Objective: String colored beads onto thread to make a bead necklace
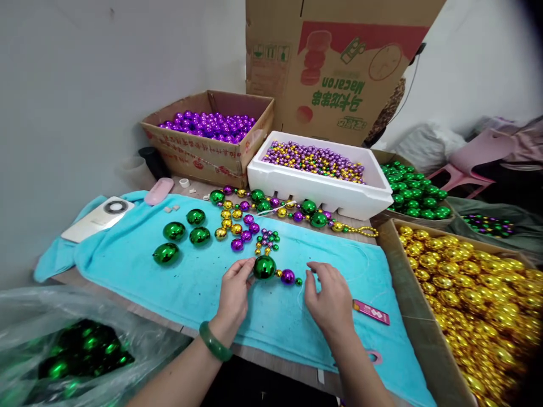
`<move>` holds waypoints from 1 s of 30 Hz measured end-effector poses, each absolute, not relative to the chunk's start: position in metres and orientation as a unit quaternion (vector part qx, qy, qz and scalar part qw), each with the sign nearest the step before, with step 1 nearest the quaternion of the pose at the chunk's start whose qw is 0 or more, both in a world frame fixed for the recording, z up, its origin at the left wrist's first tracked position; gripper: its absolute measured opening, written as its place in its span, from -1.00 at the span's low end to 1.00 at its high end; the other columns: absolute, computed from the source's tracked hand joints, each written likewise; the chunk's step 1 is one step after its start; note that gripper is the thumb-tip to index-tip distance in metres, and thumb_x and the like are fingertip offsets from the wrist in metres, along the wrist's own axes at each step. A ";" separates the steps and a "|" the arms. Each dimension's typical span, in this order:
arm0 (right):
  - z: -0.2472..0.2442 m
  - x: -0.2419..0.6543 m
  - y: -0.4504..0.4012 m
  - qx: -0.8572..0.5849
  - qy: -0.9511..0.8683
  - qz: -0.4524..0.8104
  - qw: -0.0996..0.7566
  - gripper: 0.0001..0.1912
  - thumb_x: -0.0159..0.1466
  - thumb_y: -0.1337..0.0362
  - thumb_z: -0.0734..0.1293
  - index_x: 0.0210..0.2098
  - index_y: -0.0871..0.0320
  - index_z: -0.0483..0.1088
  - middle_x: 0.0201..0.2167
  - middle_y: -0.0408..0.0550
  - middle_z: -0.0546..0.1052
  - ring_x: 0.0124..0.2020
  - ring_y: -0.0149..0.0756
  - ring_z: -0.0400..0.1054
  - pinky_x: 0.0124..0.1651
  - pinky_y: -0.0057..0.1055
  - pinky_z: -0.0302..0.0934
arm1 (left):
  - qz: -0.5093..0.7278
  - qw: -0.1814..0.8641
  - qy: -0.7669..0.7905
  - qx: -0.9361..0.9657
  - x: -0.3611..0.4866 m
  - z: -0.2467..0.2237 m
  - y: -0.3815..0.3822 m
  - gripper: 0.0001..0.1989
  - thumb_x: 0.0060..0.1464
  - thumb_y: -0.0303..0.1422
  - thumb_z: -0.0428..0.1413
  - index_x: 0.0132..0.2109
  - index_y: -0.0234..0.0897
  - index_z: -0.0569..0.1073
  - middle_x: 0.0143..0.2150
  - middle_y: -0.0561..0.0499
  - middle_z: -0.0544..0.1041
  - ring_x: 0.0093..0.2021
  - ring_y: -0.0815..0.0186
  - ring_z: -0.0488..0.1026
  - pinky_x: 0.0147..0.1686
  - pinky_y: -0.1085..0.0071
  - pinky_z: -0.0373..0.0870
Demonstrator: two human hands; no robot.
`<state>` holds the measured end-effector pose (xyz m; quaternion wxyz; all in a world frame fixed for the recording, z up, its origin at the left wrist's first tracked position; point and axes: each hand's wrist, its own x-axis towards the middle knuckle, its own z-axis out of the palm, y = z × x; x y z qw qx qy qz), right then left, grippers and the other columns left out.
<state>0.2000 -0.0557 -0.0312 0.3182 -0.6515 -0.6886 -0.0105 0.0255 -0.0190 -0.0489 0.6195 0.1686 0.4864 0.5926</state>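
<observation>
Fingers of my left hand (238, 278) are closed on the left side of a large green ball (264, 267). To its right, a small gold bead, a purple ball (287, 276) and a small green bead (299, 281) line up on the blue towel (203, 294). My right hand (324, 288) is just right of this row, thumb and forefinger close together; whether they pinch a thin thread is too small to tell. Small mixed beads (267, 240) lie above the green ball. Several gold balls (231, 217) and purple balls (246, 234) sit beyond, with loose green balls (174, 230) at the left.
A finished-looking bead strand (298, 216) runs along the towel's back. Behind stand a carton of purple balls (193, 152) and a white foam box (318, 189). Gold balls (475, 294) fill a box at right. A phone (99, 217) and pink packet (371, 312) lie on the towel.
</observation>
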 end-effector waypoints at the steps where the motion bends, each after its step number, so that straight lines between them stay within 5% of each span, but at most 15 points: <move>1: -0.026 0.191 -0.054 -0.642 -0.706 0.000 0.298 -0.75 0.29 0.26 0.18 -0.16 0.22 0.42 -0.25 0.11 0.52 -0.18 -0.09 0.33 -0.10 -0.16 0.18 | 0.589 0.621 0.488 0.173 0.027 -0.051 -0.022 -0.69 -0.32 -0.23 0.35 -0.42 -0.35 0.53 -0.32 -0.01 0.53 -0.25 0.35 0.41 -0.27 0.45 0.36; 6: -0.025 0.155 -0.046 -0.571 -0.795 0.085 0.186 -0.42 0.18 0.14 0.33 0.17 0.11 0.23 0.10 0.07 0.37 0.07 -0.01 0.20 0.08 -0.10 0.06 | 0.566 0.642 0.481 0.190 0.031 -0.056 -0.031 -0.70 -0.31 -0.25 0.34 -0.38 -0.34 0.53 -0.31 -0.01 0.54 -0.27 0.35 0.42 -0.30 0.48 0.33; 15: -0.032 0.157 -0.045 -0.584 -0.801 0.073 0.105 -0.41 0.13 0.36 0.27 0.17 0.03 0.21 0.04 0.10 0.36 -0.03 -0.05 0.25 -0.02 -0.17 0.09 | 0.596 0.637 0.463 0.158 -0.001 -0.039 -0.019 -0.81 -0.08 -0.36 0.23 -0.36 -0.30 0.37 -0.29 0.01 0.51 -0.28 0.29 0.52 -0.40 0.46 0.42; 25: -0.055 0.201 -0.039 -0.634 -0.765 0.071 0.089 -0.43 0.12 0.43 0.25 0.14 0.11 0.27 0.10 0.15 0.33 0.02 -0.03 0.25 0.01 -0.12 0.08 | 0.683 0.555 0.454 0.140 -0.035 -0.036 0.006 -0.86 0.03 -0.43 0.14 -0.38 -0.28 0.28 -0.50 0.07 0.45 -0.39 0.28 0.54 -0.40 0.40 0.48; 30: -0.047 0.188 -0.044 -0.577 -0.786 0.078 0.210 -0.47 0.17 0.26 0.31 0.14 0.17 0.26 0.16 0.15 0.31 0.15 0.05 0.14 0.16 0.03 -0.03 | 0.658 0.593 0.442 0.142 -0.030 -0.032 -0.001 -0.83 -0.02 -0.40 0.20 -0.35 -0.30 0.32 -0.46 0.06 0.45 -0.37 0.27 0.54 -0.41 0.40 0.48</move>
